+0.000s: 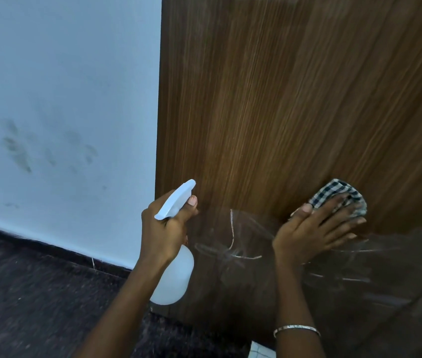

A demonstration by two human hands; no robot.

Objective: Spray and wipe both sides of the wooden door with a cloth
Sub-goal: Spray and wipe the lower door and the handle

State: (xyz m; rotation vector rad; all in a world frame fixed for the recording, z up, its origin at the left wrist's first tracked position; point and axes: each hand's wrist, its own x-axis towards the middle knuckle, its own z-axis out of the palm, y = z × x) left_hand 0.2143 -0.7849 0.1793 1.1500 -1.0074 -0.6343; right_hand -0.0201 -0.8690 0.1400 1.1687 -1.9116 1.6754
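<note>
Bottle first: we saw a white spray bottle at six o'clock, gripped round its neck by the left hand, one fingertip showing beside its top. Its body was cloudy, and we could not tell what it held or how full it was. At four o'clock the right hand lay with straight fingers, pressing a checked cloth flat against the wooden door, a bracelet on that wrist. The door filled twelve to five o'clock, its left edge running upright just beside the bottle. Toward nine o'clock we saw a pale smudged wall and dark floor. Pale streaks marked the door between the hands.
</note>
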